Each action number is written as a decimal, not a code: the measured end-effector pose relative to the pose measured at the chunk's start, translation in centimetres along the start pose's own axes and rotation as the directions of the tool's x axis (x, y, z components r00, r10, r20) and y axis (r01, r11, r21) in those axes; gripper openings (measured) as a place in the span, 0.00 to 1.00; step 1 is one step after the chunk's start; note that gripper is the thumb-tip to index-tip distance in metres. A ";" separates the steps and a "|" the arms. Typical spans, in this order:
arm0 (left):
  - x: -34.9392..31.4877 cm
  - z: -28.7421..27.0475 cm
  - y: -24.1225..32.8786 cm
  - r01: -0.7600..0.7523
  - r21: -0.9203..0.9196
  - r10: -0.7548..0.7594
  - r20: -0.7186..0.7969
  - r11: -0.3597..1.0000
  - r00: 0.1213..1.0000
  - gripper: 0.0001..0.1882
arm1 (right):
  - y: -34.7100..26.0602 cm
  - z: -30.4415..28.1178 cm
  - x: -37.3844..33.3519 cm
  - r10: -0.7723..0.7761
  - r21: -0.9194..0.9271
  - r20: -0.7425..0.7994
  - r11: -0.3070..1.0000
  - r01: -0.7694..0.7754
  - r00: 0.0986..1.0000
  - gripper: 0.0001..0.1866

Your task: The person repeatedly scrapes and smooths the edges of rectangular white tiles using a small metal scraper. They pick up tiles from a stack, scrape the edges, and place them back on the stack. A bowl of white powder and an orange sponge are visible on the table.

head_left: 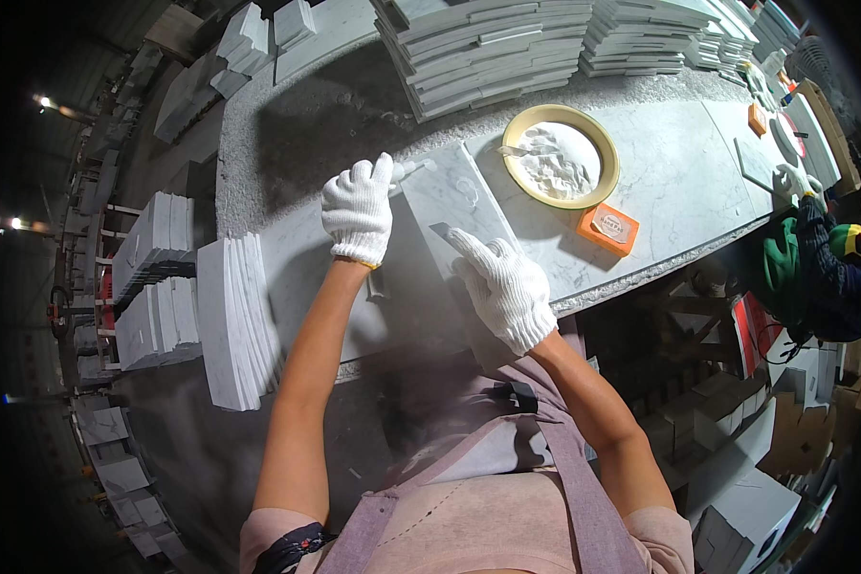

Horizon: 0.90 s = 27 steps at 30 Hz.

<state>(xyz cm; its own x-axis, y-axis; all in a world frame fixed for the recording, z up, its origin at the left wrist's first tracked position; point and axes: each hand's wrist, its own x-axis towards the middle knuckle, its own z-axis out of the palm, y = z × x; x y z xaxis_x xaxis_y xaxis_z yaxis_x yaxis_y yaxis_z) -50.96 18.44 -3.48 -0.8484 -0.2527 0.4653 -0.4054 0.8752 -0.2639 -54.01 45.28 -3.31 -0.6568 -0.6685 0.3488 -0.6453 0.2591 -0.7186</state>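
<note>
So my right hand (pixel 502 292), gloved, is gripping a small flat grey blade (pixel 440 231) over the grey-veined slab (pixel 461 187), which lies on the worktop (pixel 660 134) right in front of me. Left hand (pixel 357 212), also gloved, has its fingers curled in beside the slab; can't tell if it's holding anything. Yellow bowl (pixel 610 158) of white stuff sits off to the right, orange box (pixel 607 230) just beside it.

Slab stacks (pixel 493 57) and cardboard boxes (pixel 800 435)
</note>
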 end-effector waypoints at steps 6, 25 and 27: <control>-0.1 0.1 -0.1 -0.011 -0.015 0.011 -0.016 1.000 1.000 0.20 | -0.1 -0.1 0.0 0.018 -0.014 0.018 1.000 -0.018 1.000 0.27; 0.4 -0.7 0.1 -0.002 -0.060 0.003 0.014 0.998 1.000 0.16 | -0.1 -0.1 -0.1 0.010 -0.016 0.006 1.000 -0.010 1.000 0.32; 0.5 -0.9 0.1 0.016 -0.071 -0.014 0.027 0.997 1.000 0.15 | -0.2 -0.2 -0.1 0.012 0.009 0.004 1.000 -0.012 1.000 0.32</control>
<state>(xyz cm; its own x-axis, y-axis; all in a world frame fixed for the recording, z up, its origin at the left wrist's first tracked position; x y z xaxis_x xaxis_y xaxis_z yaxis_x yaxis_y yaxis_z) -51.12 18.81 -2.54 -0.8514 -0.2756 0.4462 -0.3933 0.8984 -0.1954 -53.92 45.39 -3.11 -0.6629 -0.6684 0.3375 -0.6340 0.2612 -0.7279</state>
